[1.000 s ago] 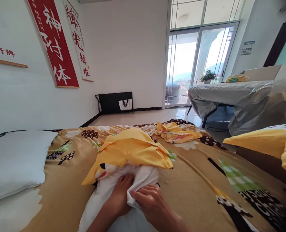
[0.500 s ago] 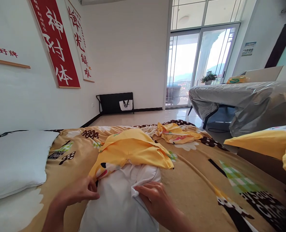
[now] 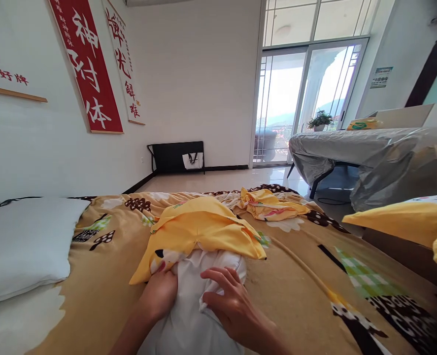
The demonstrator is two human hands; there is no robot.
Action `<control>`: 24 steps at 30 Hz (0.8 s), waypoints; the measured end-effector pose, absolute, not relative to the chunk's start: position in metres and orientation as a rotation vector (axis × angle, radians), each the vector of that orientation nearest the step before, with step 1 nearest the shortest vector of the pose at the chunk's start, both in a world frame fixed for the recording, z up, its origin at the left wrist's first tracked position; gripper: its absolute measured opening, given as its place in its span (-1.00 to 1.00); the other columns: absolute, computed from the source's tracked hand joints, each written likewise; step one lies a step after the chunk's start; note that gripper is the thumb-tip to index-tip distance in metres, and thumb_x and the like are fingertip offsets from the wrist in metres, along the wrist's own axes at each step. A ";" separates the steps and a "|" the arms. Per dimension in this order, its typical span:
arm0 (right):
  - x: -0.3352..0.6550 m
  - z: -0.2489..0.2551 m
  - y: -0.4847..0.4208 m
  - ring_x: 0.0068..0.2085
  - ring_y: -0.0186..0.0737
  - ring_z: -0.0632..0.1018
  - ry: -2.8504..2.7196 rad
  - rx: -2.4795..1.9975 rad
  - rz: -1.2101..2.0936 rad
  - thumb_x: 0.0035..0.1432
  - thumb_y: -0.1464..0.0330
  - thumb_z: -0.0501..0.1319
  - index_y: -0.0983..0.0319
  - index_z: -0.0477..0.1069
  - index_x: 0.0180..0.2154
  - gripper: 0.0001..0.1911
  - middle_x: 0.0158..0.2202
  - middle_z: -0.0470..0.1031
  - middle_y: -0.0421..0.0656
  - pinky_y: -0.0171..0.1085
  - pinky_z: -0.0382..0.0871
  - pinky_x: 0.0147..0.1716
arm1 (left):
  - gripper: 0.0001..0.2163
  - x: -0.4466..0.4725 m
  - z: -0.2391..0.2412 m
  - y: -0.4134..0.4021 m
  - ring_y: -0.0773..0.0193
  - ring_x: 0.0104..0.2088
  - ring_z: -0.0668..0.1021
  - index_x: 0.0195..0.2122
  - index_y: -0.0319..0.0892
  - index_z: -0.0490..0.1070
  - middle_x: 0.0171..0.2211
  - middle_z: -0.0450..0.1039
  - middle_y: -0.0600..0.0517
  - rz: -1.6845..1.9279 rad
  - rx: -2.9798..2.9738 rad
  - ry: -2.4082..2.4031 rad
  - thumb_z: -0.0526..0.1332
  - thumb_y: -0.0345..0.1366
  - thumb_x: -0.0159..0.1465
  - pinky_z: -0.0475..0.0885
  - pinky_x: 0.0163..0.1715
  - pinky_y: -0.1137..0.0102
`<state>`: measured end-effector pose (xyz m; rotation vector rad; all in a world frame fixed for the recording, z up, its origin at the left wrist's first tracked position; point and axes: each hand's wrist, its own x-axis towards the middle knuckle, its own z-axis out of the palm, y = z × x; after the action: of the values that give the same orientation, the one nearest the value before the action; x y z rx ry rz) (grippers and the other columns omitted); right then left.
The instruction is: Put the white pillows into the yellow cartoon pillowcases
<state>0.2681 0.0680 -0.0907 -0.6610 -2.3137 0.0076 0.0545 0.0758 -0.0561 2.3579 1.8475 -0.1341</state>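
A white pillow (image 3: 192,301) lies in front of me, its far end inside a yellow cartoon-print pillowcase (image 3: 199,229). The case's near edge lies across the pillow, and its left corner rests on the blanket. My left hand (image 3: 161,296) is closed against the pillow's left side, just below the case opening; its fingertips are hidden in the folds. Over the pillow's right side, my right hand (image 3: 227,301) is open, with thumb and fingers apart beside a raised fold of white cloth.
A patterned tan blanket (image 3: 288,305) spreads beneath everything. Another white pillow (image 3: 29,246) lies at left. Crumpled yellow fabric (image 3: 273,204) sits at the far edge, and a yellow pillow (image 3: 395,219) is at right. Beyond stands a plastic-covered table (image 3: 351,143).
My left hand has moved right and inward against the pillow, leaving the case's left corner, which now lies flatter. My right hand has opened, letting go of the white fold.
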 end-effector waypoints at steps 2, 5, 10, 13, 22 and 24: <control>0.267 -0.095 0.070 0.13 -0.23 0.36 -2.459 -0.599 0.070 0.31 0.38 0.00 0.19 0.40 -0.28 -0.79 0.09 0.41 -0.10 -0.18 0.10 0.09 | -0.62 0.060 -0.049 0.071 0.02 -0.10 0.56 -0.27 -0.27 0.51 -0.17 0.55 -0.22 -0.263 2.402 1.885 -0.07 -0.61 0.10 0.31 0.06 0.12; 0.262 -0.108 0.073 0.17 -0.30 0.33 -2.580 -0.623 0.137 0.32 0.43 -0.01 0.19 0.39 -0.19 -0.79 0.09 0.43 -0.13 -0.19 0.00 0.15 | -0.66 0.063 -0.036 0.062 -0.06 -0.15 0.57 -0.27 -0.29 0.50 -0.23 0.55 -0.26 -0.363 2.404 1.921 -0.05 -0.59 0.13 0.43 -0.16 0.13; 0.257 -0.116 0.076 -0.08 -0.24 0.50 -2.591 -0.830 0.148 0.18 0.54 0.04 0.23 0.37 -0.26 -0.81 -0.18 0.55 -0.13 -0.17 0.07 0.04 | -0.74 0.066 -0.028 0.054 -0.04 -0.25 0.57 -0.34 -0.21 0.44 -0.31 0.55 -0.18 -0.077 2.427 1.875 -0.05 -0.38 0.29 0.42 -0.26 0.17; 0.260 -0.115 0.080 -0.29 -0.27 0.50 -2.555 -0.910 0.152 0.19 0.54 0.02 0.24 0.32 -0.38 -0.83 -0.37 0.52 -0.18 -0.21 0.14 -0.08 | -0.71 0.072 -0.035 0.059 0.14 -0.35 0.54 -0.49 -0.16 0.33 -0.42 0.52 -0.05 0.392 2.337 1.793 -0.05 -0.26 0.33 0.37 -0.18 0.26; 0.261 -0.127 0.088 -0.38 -0.30 0.46 -2.482 -0.858 0.111 0.25 0.51 -0.02 0.24 0.29 -0.37 -0.81 -0.43 0.47 -0.21 -0.24 0.14 -0.11 | -0.71 0.070 -0.040 0.072 0.33 -0.40 0.44 -0.58 -0.17 0.31 -0.52 0.41 0.12 0.498 2.221 1.348 0.02 -0.28 0.28 0.17 0.07 0.34; 0.261 -0.130 0.089 -0.38 -0.31 0.46 -2.472 -0.848 0.102 0.25 0.50 -0.02 0.23 0.28 -0.37 -0.82 -0.44 0.47 -0.21 -0.25 0.14 -0.12 | -0.72 0.063 -0.035 0.071 0.31 -0.30 0.47 -0.49 -0.16 0.40 -0.44 0.46 0.13 0.383 2.244 1.217 0.02 -0.25 0.30 0.06 0.17 0.31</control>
<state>0.2607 0.0893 -0.1300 -0.8477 -2.4717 0.1019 0.0627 0.0714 -0.0351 2.2437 1.2174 0.3835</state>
